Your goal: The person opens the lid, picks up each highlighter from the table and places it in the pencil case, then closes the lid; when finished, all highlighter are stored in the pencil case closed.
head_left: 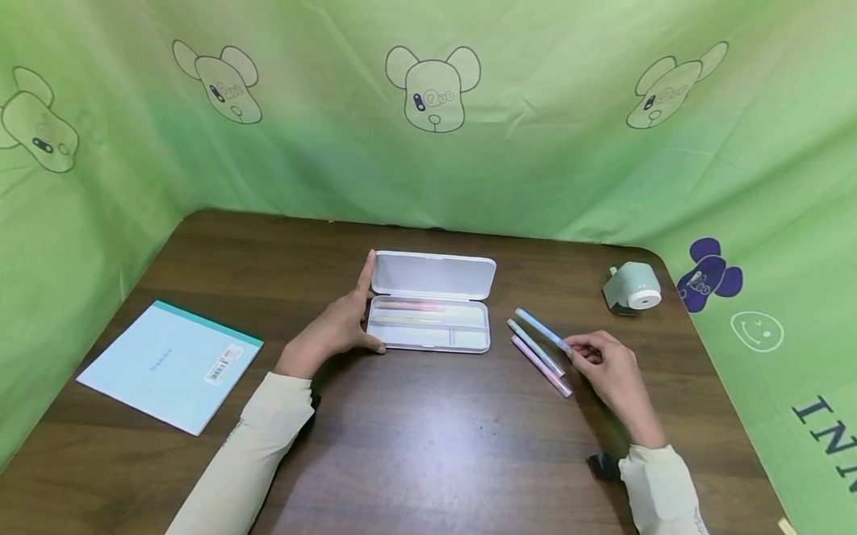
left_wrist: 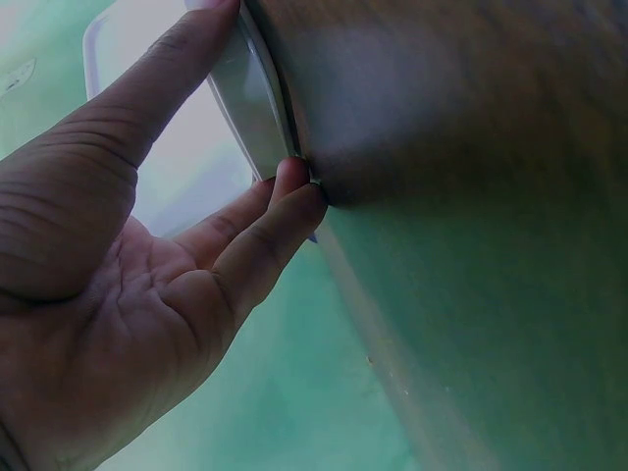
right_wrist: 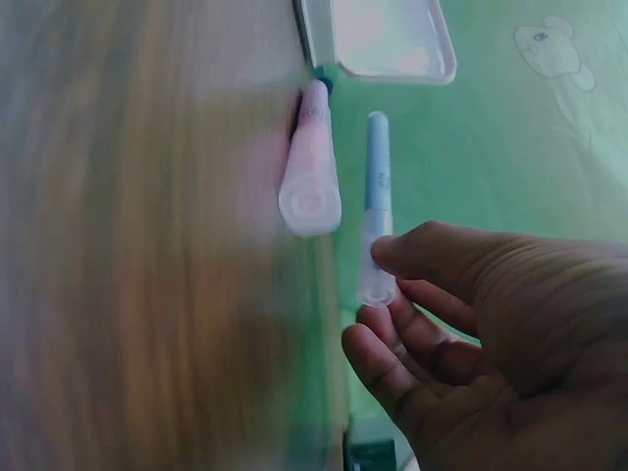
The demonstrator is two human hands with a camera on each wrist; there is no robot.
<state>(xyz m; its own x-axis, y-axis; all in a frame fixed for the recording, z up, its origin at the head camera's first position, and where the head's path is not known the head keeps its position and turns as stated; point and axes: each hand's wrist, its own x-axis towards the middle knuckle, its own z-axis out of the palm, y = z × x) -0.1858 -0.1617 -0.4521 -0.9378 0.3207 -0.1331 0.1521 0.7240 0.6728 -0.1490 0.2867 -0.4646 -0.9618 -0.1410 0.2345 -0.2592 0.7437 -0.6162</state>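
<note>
Pinching the near end of a blue pen (head_left: 542, 328) in the right hand (head_left: 605, 370), right of the pencil case (head_left: 410, 336); resting the left hand (head_left: 336, 326), thumb and fingers outspread, against the case's left end. Leaving a strip of wood-grained tabletop (head_left: 419, 445) between the case and a slim pale-green pen (head_left: 536, 348) beside a pink pen (head_left: 540, 365). Seeing, behind the case's opened white lid (head_left: 433, 276), the table's far edge, then creased green cloth (head_left: 433, 179).

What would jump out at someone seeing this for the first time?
Probably the bright green curtain behind the table, printed with cartoon animal heads. Next, the open white pencil case on the table, with the left hand against its left side. To its right, the right hand pinches a blue pen beside a green pen and a pink pen.
</note>
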